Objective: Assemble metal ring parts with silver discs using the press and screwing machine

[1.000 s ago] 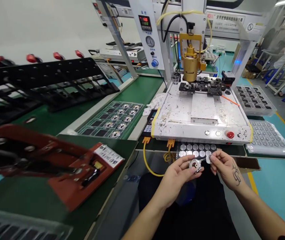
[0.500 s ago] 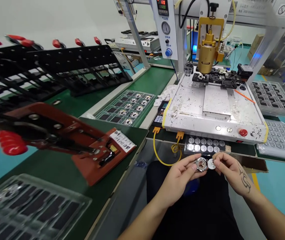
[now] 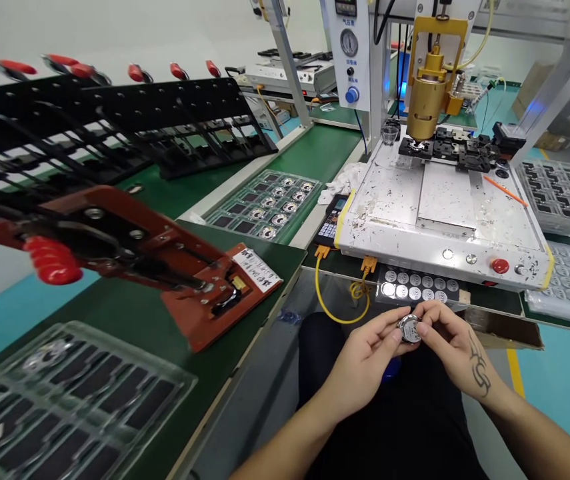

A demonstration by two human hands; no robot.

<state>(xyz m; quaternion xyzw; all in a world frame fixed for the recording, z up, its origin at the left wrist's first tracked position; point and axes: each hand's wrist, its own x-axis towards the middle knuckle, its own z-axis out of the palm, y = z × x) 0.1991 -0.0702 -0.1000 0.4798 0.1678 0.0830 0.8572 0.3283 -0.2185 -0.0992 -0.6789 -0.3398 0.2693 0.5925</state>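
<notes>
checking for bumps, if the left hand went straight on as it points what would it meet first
Past the round metal piece it holds, probably the right hand, whose fingers are at that piece's edge; depth is unclear.

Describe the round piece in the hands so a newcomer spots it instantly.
Find the white machine with the gold cylinder, then look below its front edge to the left hand and right hand. The round piece is held between them. Unlike the pale discs laid in rows just above, it is handheld, with a shiny metal rim.
</notes>
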